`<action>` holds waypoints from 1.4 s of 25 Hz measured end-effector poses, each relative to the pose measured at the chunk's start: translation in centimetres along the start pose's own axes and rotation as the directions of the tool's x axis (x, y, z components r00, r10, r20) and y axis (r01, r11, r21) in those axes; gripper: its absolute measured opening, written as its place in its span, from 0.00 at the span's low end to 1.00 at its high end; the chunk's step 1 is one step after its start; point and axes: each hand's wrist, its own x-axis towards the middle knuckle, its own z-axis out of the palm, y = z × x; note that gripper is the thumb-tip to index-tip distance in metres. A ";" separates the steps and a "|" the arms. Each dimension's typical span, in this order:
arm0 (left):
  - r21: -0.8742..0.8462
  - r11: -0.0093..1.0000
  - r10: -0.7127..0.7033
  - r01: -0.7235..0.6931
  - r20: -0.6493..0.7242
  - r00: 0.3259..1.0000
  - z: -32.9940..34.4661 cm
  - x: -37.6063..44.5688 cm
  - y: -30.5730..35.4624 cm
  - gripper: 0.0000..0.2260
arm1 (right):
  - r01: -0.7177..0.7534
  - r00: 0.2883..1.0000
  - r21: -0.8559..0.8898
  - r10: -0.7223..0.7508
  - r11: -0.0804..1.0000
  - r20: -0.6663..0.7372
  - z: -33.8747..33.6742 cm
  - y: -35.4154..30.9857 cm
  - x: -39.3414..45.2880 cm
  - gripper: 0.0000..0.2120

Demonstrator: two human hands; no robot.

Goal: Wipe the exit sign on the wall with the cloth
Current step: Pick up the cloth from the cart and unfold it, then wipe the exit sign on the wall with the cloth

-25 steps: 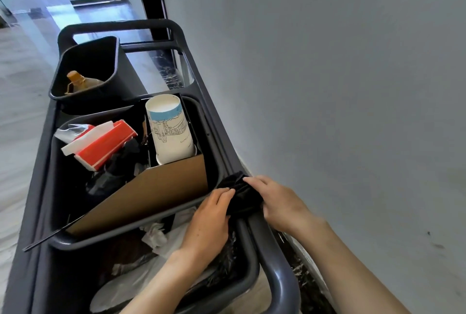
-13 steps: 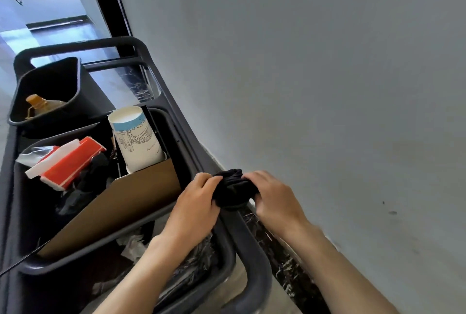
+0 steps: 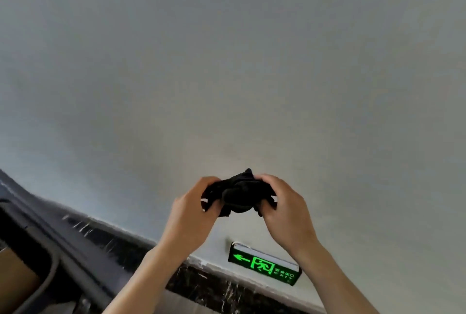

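A bunched black cloth [image 3: 238, 194] is held up in front of the grey wall, gripped from both sides. My left hand [image 3: 191, 218] clasps its left end and my right hand [image 3: 285, 209] its right end. The exit sign [image 3: 264, 264], a small dark box with a glowing green arrow, running figure and lettering, sits low on the wall just above the dark skirting. It lies below and between my two forearms, clear of the cloth.
The plain grey wall [image 3: 227, 74] fills most of the view. A dark marbled skirting [image 3: 141, 253] runs along its foot. The dark cart's rim [image 3: 53, 263] and a piece of brown cardboard [image 3: 15, 281] show at the lower left.
Both hands lifted the cloth off the cart's rim and carried it right, toward the wall. The view swung right, so the cart slid out to the left and the exit sign appeared.
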 end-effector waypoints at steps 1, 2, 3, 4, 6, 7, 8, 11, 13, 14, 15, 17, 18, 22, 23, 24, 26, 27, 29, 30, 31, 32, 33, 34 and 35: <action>-0.066 0.998 0.012 -0.011 0.016 1.000 1.9 0.2 1.5 0.20 | -0.048 0.996 0.064 0.053 0.997 -0.071 -2.0 0.7 -0.9 0.18; -0.126 0.992 0.019 -0.015 0.032 0.999 3.8 0.4 2.8 0.19 | -0.089 0.985 0.142 0.108 0.986 -0.138 -3.8 1.5 -1.8 0.18; -0.179 0.984 0.021 -0.012 0.047 0.999 5.8 0.4 4.0 0.17 | -0.127 0.967 0.222 0.170 0.967 -0.189 -5.3 2.2 -2.7 0.18; -0.224 0.974 0.019 -0.004 0.064 0.998 7.7 0.3 5.2 0.16 | -0.162 0.947 0.303 0.234 0.939 -0.220 -6.6 2.9 -3.8 0.17; -0.281 0.960 0.009 0.017 0.093 0.996 10.8 -0.2 6.6 0.15 | -0.217 0.912 0.479 0.352 0.851 -0.213 -8.1 4.2 -5.3 0.16; -0.293 0.956 0.014 0.020 0.114 0.993 12.3 -0.5 7.4 0.15 | -0.237 0.896 0.555 0.400 0.797 -0.191 -8.9 4.9 -6.1 0.16; -0.302 0.953 0.021 0.021 0.136 0.991 13.7 -0.7 7.9 0.15 | -0.248 0.887 0.615 0.430 0.748 -0.166 -9.6 5.5 -6.7 0.17; -0.323 0.946 0.037 0.029 0.199 0.979 16.7 -1.3 9.0 0.13 | -0.255 0.872 0.718 0.475 0.648 -0.120 -11.5 7.1 -8.0 0.15; -0.320 0.947 0.046 0.035 0.243 0.969 17.8 -1.5 9.1 0.12 | -0.266 0.859 0.747 0.502 0.609 -0.102 -12.2 8.2 -8.4 0.14; -0.316 0.948 0.051 0.038 0.268 0.962 18.2 -1.5 9.0 0.12 | -0.274 0.852 0.758 0.514 0.592 -0.094 -12.4 8.7 -8.5 0.13; -0.315 0.948 0.052 0.045 0.295 0.954 18.5 -1.5 8.7 0.11 | -0.284 0.846 0.768 0.527 0.574 -0.080 -12.4 9.3 -8.5 0.12; -0.318 0.945 0.047 0.071 0.347 0.937 18.9 -1.3 7.6 0.11 | -0.308 0.837 0.783 0.546 0.540 -0.047 -12.2 10.6 -8.4 0.11; -0.321 0.943 0.042 0.083 0.365 0.930 19.2 -1.1 6.8 0.12 | -0.324 0.833 0.784 0.552 0.530 -0.029 -11.8 11.4 -8.2 0.12; -0.367 0.915 -0.012 0.167 0.389 0.921 20.6 -0.3 2.2 0.14 | -0.385 0.823 0.759 0.568 0.525 0.025 -8.9 15.6 -7.3 0.15; -0.377 0.909 -0.024 0.177 0.377 0.926 21.3 -0.1 0.6 0.15 | -0.400 0.818 0.751 0.574 0.525 0.035 -7.7 16.9 -7.0 0.15; -0.387 0.904 -0.034 0.180 0.356 0.934 22.1 0.1 -0.9 0.15 | -0.414 0.816 0.742 0.577 0.527 0.045 -6.6 18.1 -6.8 0.15; -0.404 0.898 -0.048 0.172 0.299 0.953 24.2 0.7 -4.3 0.19 | -0.435 0.814 0.732 0.576 0.524 0.072 -4.0 21.1 -6.2 0.15; -0.411 0.897 -0.051 0.165 0.275 0.960 25.4 1.0 -6.2 0.20 | -0.445 0.813 0.730 0.576 0.520 0.086 -2.7 22.7 -6.0 0.15; -0.426 0.892 -0.051 0.152 0.239 0.970 27.7 1.2 -10.0 0.23 | -0.453 0.814 0.738 0.570 0.500 0.114 0.1 26.1 -5.8 0.16; -0.433 0.891 -0.042 0.141 0.229 0.973 28.7 1.4 -11.8 0.23 | -0.452 0.818 0.749 0.560 0.484 0.131 1.3 27.8 -5.9 0.15; -0.431 0.893 -0.037 0.131 0.221 0.975 29.7 1.4 -13.6 0.24 | -0.449 0.825 0.761 0.544 0.468 0.152 2.4 29.3 -6.1 0.14; -0.434 0.893 -0.028 0.121 0.215 0.976 30.8 1.4 -15.8 0.24 | -0.444 0.836 0.773 0.521 0.453 0.174 3.8 31.0 -6.4 0.12; -0.442 0.890 -0.018 0.116 0.219 0.976 32.0 1.4 -18.0 0.25 | -0.439 0.846 0.781 0.497 0.443 0.194 5.1 32.7 -6.9 0.13; -0.452 0.885 -0.006 0.113 0.233 0.973 33.1 1.3 -20.2 0.25 | -0.442 0.850 0.780 0.486 0.443 0.205 6.6 34.5 -7.3 0.16; -0.454 0.884 0.010 0.107 0.247 0.969 34.1 1.3 -22.5 0.25 | -0.445 0.848 0.770 0.490 0.458 0.199 8.1 36.2 -7.8 0.21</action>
